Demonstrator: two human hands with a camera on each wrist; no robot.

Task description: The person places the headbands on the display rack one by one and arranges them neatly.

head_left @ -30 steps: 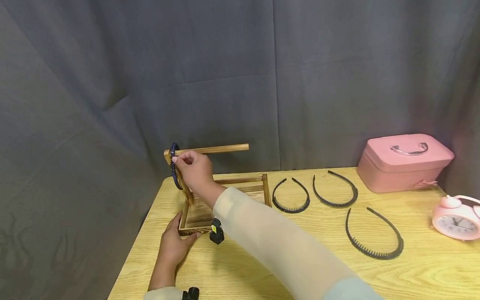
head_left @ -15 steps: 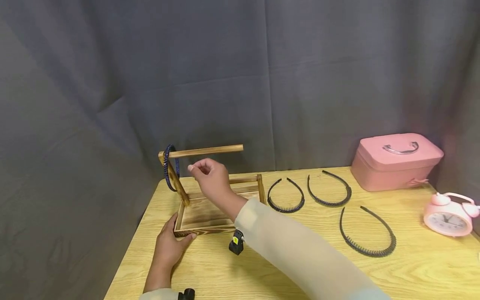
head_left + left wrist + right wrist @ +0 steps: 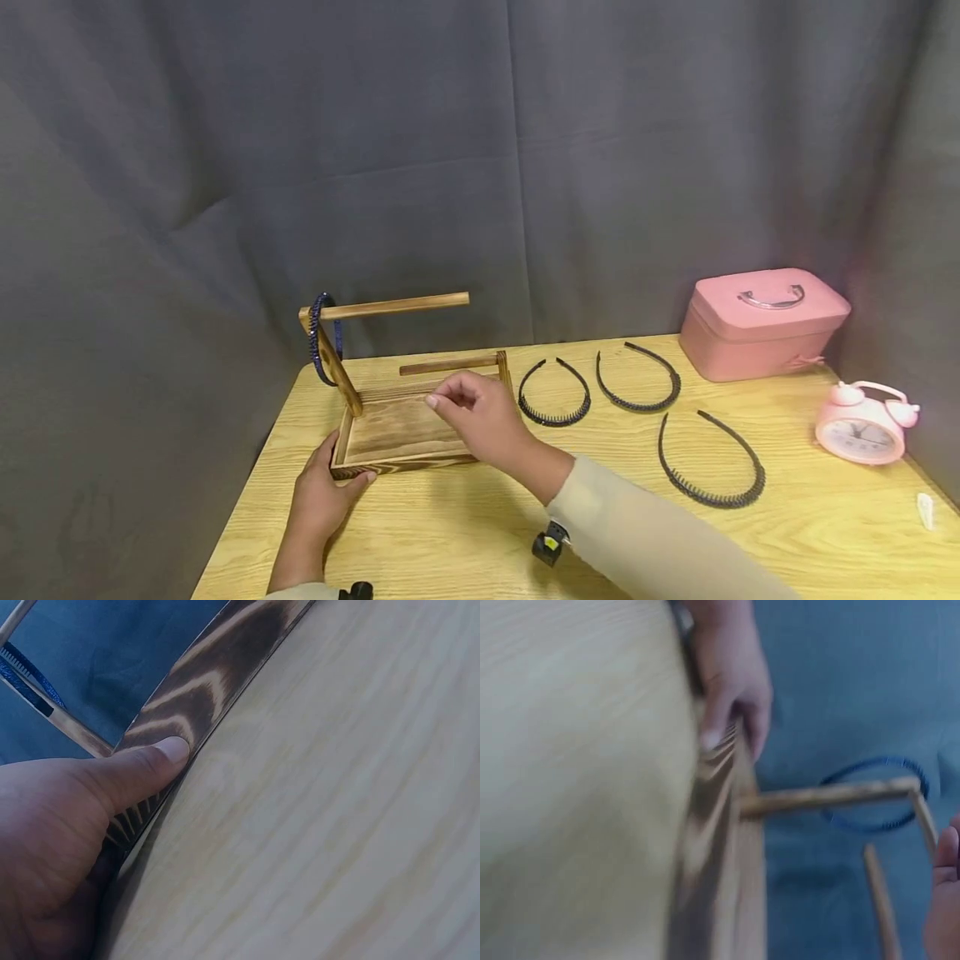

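Observation:
A wooden stand (image 3: 405,464) with a shallow tray base and two horizontal bars, one high and one low, is at the table's left. My left hand (image 3: 318,498) grips its front left corner; in the left wrist view the thumb (image 3: 154,766) lies along the dark-grained front side. One dark blue toothed headband (image 3: 315,342) hangs on the upper bar, close to the upright post. Over the tray's right part my right hand (image 3: 487,421) hovers, fingers loosely curled and nothing visible in them. The right wrist view shows only part of that hand (image 3: 946,900), at its edge.
Right of the stand, three dark headbands lie on the wooden table: a near-left one (image 3: 553,421), a back one (image 3: 645,407) and a front one (image 3: 723,502). Beyond them are a pink case (image 3: 765,325), a pink alarm clock (image 3: 862,433) and a small white object (image 3: 926,510).
My right hand has let go of the headband on the upper bar and moved right and down, away from the post. The left hand keeps its grip on the stand's corner.

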